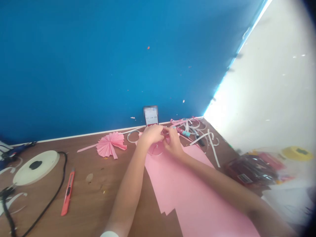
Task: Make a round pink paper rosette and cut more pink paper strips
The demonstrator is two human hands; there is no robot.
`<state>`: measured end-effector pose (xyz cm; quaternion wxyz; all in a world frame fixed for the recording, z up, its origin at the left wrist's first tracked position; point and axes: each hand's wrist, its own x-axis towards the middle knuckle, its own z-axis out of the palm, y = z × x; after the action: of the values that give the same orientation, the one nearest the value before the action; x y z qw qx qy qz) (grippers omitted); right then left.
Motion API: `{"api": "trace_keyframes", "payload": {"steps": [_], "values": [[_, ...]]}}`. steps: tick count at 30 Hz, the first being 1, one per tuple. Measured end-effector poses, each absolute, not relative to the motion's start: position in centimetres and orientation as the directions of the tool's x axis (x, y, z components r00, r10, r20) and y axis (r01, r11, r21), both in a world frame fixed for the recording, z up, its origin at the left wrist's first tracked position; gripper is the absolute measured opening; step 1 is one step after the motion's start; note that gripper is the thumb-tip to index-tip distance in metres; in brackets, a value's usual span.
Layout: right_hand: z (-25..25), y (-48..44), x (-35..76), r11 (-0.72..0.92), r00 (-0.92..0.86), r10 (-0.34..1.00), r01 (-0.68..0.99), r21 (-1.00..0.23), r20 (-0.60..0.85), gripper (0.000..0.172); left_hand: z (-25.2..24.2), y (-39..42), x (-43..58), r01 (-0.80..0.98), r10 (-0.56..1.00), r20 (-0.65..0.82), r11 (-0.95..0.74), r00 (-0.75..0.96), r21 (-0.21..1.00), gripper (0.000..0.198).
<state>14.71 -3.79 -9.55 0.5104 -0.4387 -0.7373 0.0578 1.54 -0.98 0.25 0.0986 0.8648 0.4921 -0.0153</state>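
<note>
Both hands meet at the far middle of the brown table [98, 200], near the blue wall. My left hand [151, 134] is closed, its fingers pinching a small piece of pink paper [165, 131]. My right hand [173, 141] is closed on the same pink piece from the right. Under my forearms lies a stack of pink paper sheets [195, 194]. A folded pink paper fan [110, 144] rests on the table to the left of my hands.
A phone [150, 116] leans against the blue wall. White and pink paper strips [202, 135] and pens lie at the right. An orange utility knife [68, 192], a white round device [36, 166] with a black cable, and a red-black packet [251, 171] are also here.
</note>
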Motion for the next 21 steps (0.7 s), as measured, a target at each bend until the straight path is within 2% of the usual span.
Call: {"api": "trace_keyframes", "payload": {"steps": [6,14,21], "values": [[-10.1,-4.4,14.3,0.568,-0.050,0.728,0.604,-0.560,0.684,0.045,-0.5,-0.8,1.8,0.842,0.836,-0.114,-0.525,0.537,0.122,0.023],[-11.3,-5.0,14.1,0.566,-0.098,0.689,0.692,-0.449,0.718,0.033,-0.5,-0.7,1.7,0.804,0.786,-0.167,-0.577,0.595,0.145,0.019],[-11.3,-5.1,14.1,0.579,-0.089,0.679,0.676,-0.457,0.728,0.036,-0.4,-0.6,1.5,0.796,0.777,-0.177,-0.576,0.604,0.185,0.018]]}}
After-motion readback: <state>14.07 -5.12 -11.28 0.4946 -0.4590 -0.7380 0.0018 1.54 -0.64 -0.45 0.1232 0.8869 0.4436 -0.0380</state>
